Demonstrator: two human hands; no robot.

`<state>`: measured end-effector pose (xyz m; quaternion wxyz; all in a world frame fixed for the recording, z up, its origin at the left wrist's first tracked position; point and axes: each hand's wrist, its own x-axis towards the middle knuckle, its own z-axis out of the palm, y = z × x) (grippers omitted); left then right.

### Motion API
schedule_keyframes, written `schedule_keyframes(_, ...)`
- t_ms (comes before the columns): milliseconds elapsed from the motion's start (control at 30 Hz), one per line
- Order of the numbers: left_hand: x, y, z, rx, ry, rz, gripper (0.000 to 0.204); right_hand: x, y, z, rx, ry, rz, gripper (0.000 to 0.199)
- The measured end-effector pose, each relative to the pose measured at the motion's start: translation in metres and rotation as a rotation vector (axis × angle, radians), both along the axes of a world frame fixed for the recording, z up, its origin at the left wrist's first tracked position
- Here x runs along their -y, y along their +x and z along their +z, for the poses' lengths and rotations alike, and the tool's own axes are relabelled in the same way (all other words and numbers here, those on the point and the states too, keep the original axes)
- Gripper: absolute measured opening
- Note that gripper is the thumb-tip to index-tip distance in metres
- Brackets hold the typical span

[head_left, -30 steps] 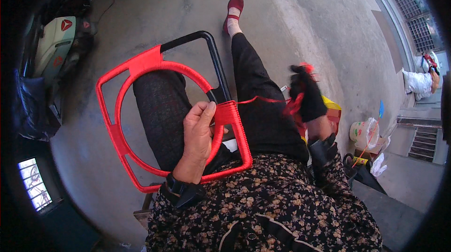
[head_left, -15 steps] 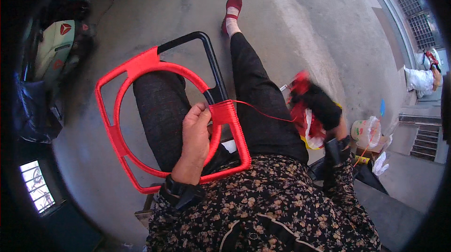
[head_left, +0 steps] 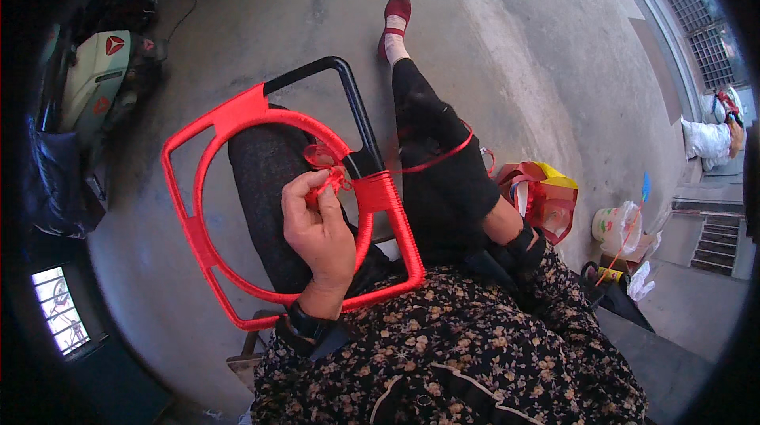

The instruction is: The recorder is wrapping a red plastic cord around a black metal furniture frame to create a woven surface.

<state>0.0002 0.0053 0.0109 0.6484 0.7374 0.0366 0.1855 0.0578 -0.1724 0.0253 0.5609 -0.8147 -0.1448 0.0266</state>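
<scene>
Across my lap lies a black square frame with an inner ring (head_left: 197, 187), mostly wrapped in red cord; its upper right corner (head_left: 346, 76) is bare black. My left hand (head_left: 317, 223) is inside the ring, with thumb and fingers closed on a small bundle of red cord (head_left: 332, 181). From the wrapped strip on the ring's right side, a red strand (head_left: 443, 159) runs right and loops over my right hand (head_left: 445, 144). That hand wears a black glove and blurs into my dark trousers, so its fingers cannot be made out.
A red and yellow bag (head_left: 554, 203) stands right of my right forearm. Farther right are a white bucket (head_left: 608, 223) and a cardboard box (head_left: 641, 247). A scooter-like vehicle (head_left: 99, 76) stands at the left, and white sacks (head_left: 708, 138) lie by the right wall.
My right hand has swung left from beside the bag to over my leg. The red bundle is now in my left hand, which has let go of the wrapped strip.
</scene>
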Motion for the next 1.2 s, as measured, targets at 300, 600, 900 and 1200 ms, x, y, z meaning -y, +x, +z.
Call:
schedule_keyframes(300, -0.002, -0.003, 0.009, 0.009, -0.018, -0.08, 0.017, -0.002, -0.01, -0.012, -0.003, 0.139, 0.092, 0.033)
schedule_keyframes(600, -0.004, 0.005, -0.008, -0.482, -0.611, -0.252, 0.014, 0.169, -0.011, -0.024, -0.536, 0.204, -0.326, 0.031)
schedule_keyframes(900, 0.0, 0.005, -0.005, -0.507, -0.655, -0.267, 0.015, 0.187, -0.034, -0.068, -0.106, 0.218, -0.633, 0.035)
schedule_keyframes(1200, -0.002, 0.006, -0.007, -0.52, -0.682, -0.262, 0.017, 0.041, -0.026, -0.055, -0.39, -0.116, 0.234, 0.02)
